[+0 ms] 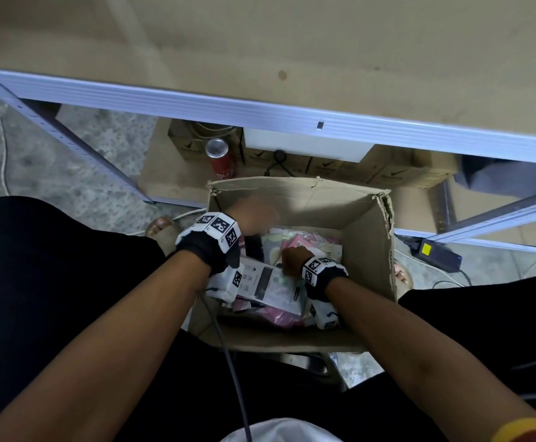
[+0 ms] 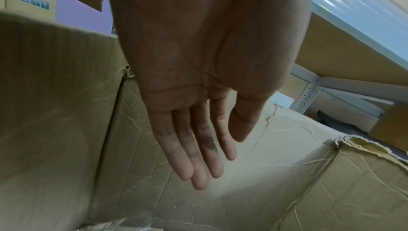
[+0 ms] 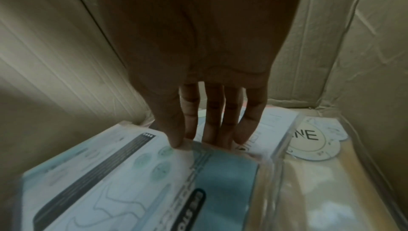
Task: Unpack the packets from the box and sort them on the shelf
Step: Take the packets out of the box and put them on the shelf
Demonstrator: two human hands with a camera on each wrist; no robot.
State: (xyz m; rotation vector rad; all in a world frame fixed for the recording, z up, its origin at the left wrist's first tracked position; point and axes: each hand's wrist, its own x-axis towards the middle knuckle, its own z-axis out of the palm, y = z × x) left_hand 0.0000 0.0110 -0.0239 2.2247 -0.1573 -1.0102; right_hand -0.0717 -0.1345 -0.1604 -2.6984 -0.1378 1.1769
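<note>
Several packets point(image 1: 304, 242) are left in the box point(image 1: 368, 250); the left hand point(image 2: 198, 95) is held open and empty, a printed packet point(image 3: 110, 173) is pinched by the right hand point(image 3: 198, 60), and a lift to the shelf point(image 1: 292, 59) is called for next.

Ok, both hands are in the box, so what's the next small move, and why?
Probably pinch and lift the white and blue packet clear of the box. The right hand has thumb and fingertips at its edge, grip unclear; the left hand hovers open, holding nothing.
</note>
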